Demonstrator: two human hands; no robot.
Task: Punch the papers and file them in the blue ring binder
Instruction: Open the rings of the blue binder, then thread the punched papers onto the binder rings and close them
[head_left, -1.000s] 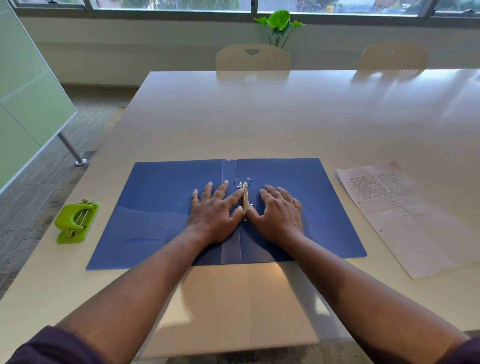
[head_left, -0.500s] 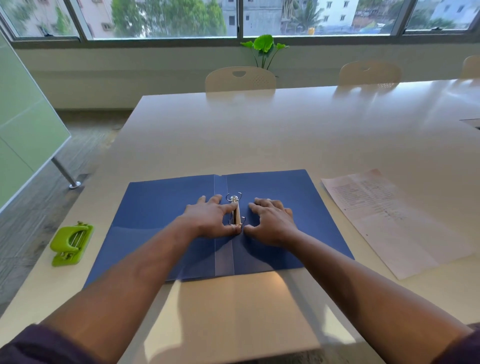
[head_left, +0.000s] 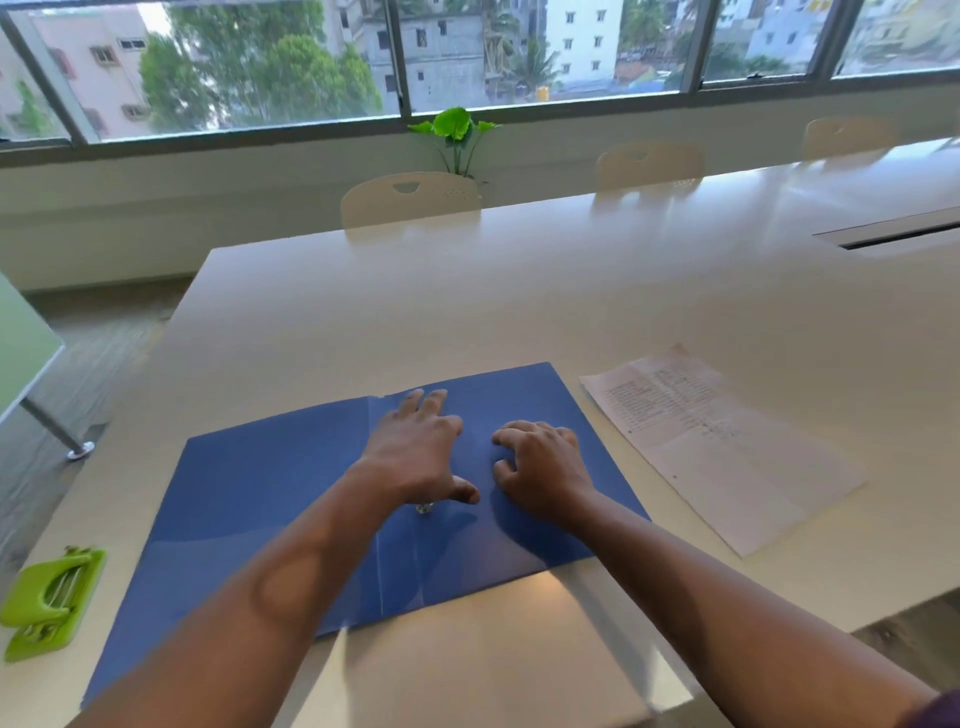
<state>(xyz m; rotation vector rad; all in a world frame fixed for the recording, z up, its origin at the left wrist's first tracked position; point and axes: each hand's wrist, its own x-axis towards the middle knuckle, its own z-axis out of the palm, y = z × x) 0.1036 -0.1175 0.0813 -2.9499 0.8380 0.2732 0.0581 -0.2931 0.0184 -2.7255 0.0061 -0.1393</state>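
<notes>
Flat on the white table (head_left: 519, 312), the blue ring binder (head_left: 249, 488) is spread open near the front edge. Its spine is covered by the left hand (head_left: 415, 457), fingers extended, nothing gripped; a bit of metal ring shows beneath. The right hand (head_left: 543, 467) is rested on the right cover, fingers loosely curled, holding nothing. The papers (head_left: 722, 441) lie just right; a green hole punch (head_left: 49, 603) sits far left.

A long white table (head_left: 519, 312) carries an open blue ring binder (head_left: 260, 493) near its front edge, a green hole punch (head_left: 49, 603) at left, printed papers (head_left: 727, 447) at right
</notes>
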